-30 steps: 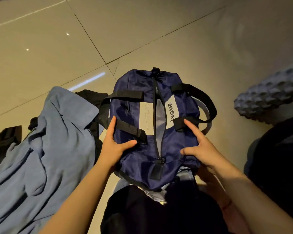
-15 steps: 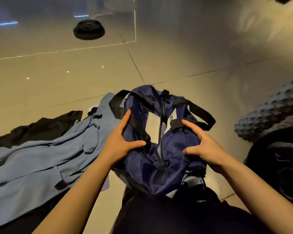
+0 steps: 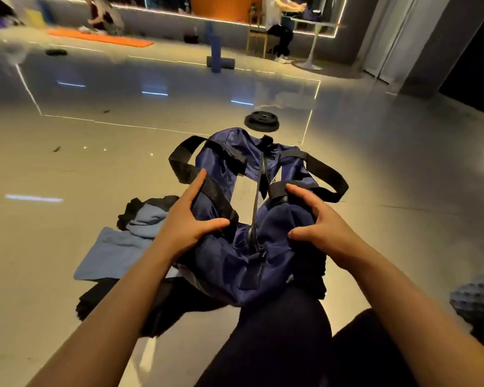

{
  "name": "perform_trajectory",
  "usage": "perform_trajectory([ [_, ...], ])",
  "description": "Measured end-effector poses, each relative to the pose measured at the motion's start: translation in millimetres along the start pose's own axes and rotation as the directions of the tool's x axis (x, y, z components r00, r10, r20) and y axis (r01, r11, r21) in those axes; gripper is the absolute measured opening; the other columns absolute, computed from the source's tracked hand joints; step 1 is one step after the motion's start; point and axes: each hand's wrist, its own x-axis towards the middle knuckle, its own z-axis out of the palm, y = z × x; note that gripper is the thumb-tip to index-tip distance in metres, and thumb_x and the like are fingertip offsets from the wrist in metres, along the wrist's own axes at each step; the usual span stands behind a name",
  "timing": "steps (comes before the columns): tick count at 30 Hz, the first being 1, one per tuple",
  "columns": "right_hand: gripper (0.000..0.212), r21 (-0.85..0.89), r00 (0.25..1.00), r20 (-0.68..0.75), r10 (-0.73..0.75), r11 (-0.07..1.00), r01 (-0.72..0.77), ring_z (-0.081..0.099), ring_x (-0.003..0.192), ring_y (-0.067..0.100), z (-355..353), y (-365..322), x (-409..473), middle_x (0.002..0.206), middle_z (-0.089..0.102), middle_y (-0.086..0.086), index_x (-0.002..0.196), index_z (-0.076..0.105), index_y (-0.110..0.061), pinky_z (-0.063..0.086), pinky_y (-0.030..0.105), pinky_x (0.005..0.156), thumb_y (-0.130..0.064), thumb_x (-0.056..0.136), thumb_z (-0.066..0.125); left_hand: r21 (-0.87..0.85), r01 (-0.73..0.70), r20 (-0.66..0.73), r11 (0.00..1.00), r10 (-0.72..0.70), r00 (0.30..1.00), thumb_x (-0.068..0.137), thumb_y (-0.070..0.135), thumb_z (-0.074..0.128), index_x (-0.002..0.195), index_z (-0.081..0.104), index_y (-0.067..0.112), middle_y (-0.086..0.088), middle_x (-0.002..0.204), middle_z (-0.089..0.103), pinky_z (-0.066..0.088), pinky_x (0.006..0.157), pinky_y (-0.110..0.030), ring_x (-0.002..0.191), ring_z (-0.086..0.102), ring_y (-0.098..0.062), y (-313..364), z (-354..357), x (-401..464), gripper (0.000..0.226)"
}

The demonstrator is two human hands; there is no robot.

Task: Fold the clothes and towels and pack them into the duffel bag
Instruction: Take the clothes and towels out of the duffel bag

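Two hands [image 3: 252, 227] gripping navy duffel bag [image 3: 235, 263], zipped

Duffel bag [image 3: 235, 263] on lap, clothes [image 3: 115, 250] left, weight plate [image 3: 261, 122] behind

Nothing legible. On the bag [image 3: 232, 263], a pale label [image 3: 242, 194] beside the zip [image 3: 259, 188], with rows of fine print too small and blurred to make out. Right of the zip, a second light patch [image 3: 273, 180] with dark letters, mostly hidden by a fold and a strap [image 3: 280, 188]; no letter clear.
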Motion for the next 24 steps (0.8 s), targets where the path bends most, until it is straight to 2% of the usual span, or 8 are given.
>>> perform_trajectory([
  [3, 0.087, -0.010, 0.994, 0.083, -0.075, 0.997, 0.076, 0.059, 0.105, 0.010, 46, -37, -4, 0.132, 0.052, -0.003, 0.137, 0.041, -0.044, 0.057, 0.029, 0.081, 0.009, 0.073, 0.065, 0.015, 0.010, -0.100, 1.000, -0.008, 0.995, 0.070, 0.016, 0.084, 0.149, 0.023, 0.039, 0.009, 0.155, 0.028, 0.028, 0.113, -0.026, 0.141, 0.029, -0.008, 1, -57, -34, 0.102],
  [6, 0.086, 0.007, 0.979, 0.156, -0.132, 0.991, 0.132, 0.060, 0.105, 0.011, 94, -65, -7, 0.131, 0.054, -0.001, 0.138, 0.042, -0.041, 0.057, 0.028, 0.081, 0.011, 0.073, 0.064, 0.037, 0.025, -0.179, 0.999, -0.018, 0.984, 0.069, 0.015, 0.085, 0.149, 0.023, 0.039, 0.008, 0.155, 0.030, 0.030, 0.116, -0.037, 0.140, 0.032, -0.009, -3, -109, -65, 0.104],
  [11, 0.085, 0.004, 0.935, 0.307, -0.180, 0.982, 0.187, 0.059, 0.110, 0.014, 179, -92, 0, 0.133, 0.052, -0.002, 0.139, 0.041, -0.041, 0.055, 0.026, 0.081, 0.011, 0.075, 0.064, 0.070, 0.112, -0.326, 0.991, -0.083, 0.942, 0.071, 0.016, 0.084, 0.151, 0.021, 0.040, 0.007, 0.155, 0.031, 0.031, 0.115, -0.036, 0.140, 0.033, -0.011, -29, -182, -120, 0.104],
  [16, 0.082, -0.062, 0.842, 0.525, -0.122, 0.982, 0.181, 0.060, 0.097, 0.006, 275, -103, 8, 0.131, 0.051, -0.003, 0.141, 0.040, -0.036, 0.057, 0.022, 0.074, 0.010, 0.077, 0.063, 0.049, 0.283, -0.452, 0.958, -0.231, 0.861, 0.074, 0.013, 0.082, 0.151, 0.021, 0.036, 0.006, 0.154, 0.033, 0.033, 0.111, -0.028, 0.138, 0.035, -0.011, -74, -228, -185, 0.101],
  [19, 0.081, -0.112, 0.786, 0.612, -0.088, 0.974, 0.196, 0.060, 0.105, 0.019, 330, -99, 6, 0.137, 0.049, 0.000, 0.142, 0.039, -0.034, 0.056, 0.038, 0.087, 0.005, 0.076, 0.065, 0.025, 0.382, -0.505, 0.924, -0.318, 0.803, 0.073, 0.012, 0.082, 0.151, 0.023, 0.034, 0.011, 0.149, 0.036, 0.034, 0.108, -0.026, 0.136, 0.038, -0.011, -102, -253, -222, 0.100],
  [20, 0.081, -0.136, 0.767, 0.637, -0.073, 0.969, 0.205, 0.059, 0.110, 0.021, 348, -95, 5, 0.139, 0.048, 0.000, 0.143, 0.038, -0.033, 0.054, 0.039, 0.091, 0.004, 0.076, 0.065, 0.013, 0.411, -0.518, 0.912, -0.345, 0.782, 0.073, 0.011, 0.082, 0.151, 0.024, 0.033, 0.011, 0.147, 0.036, 0.034, 0.108, -0.026, 0.135, 0.039, -0.011, -112, -260, -234, 0.100],
  [24, 0.083, -0.208, 0.670, 0.742, -0.005, 0.949, 0.237, 0.048, 0.117, 0.017, 413, -82, -1, 0.146, 0.040, 0.002, 0.147, 0.032, -0.029, 0.046, 0.028, 0.092, 0.001, 0.077, 0.065, -0.040, 0.520, -0.567, 0.853, -0.448, 0.691, 0.073, 0.009, 0.082, 0.151, 0.023, 0.032, 0.012, 0.147, 0.036, 0.032, 0.105, -0.021, 0.130, 0.037, -0.004, -146, -276, -280, 0.100],
])
